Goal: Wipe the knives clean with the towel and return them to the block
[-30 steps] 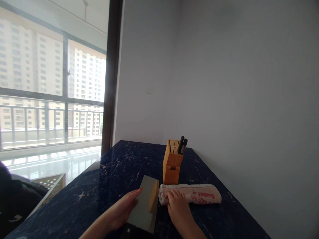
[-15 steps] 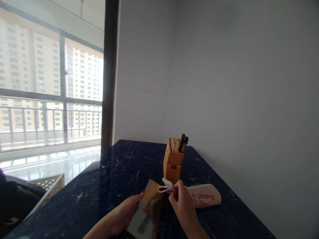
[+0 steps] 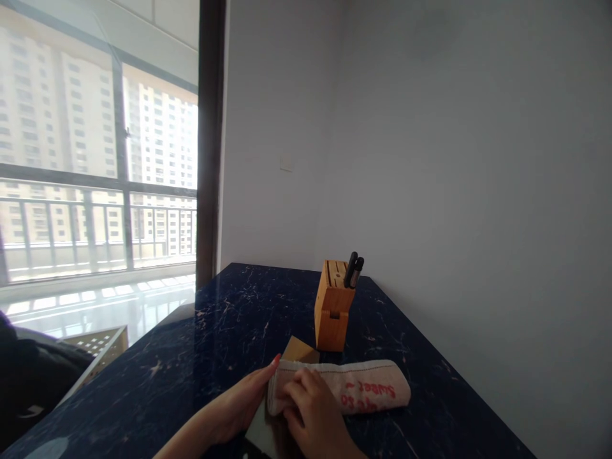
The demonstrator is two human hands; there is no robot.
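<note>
Two grips show: the left hand's fingers hold the cleaver, probably steadying it. The right hand's curled fingers clasp the towel over the blade.

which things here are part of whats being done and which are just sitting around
In use:
- cleaver, blade in the left hand
- folded cloth, held over the blade by the right hand

Just there:
- wooden knife block, untouched
- two black handles in it
- dark bundle, lower left
</note>
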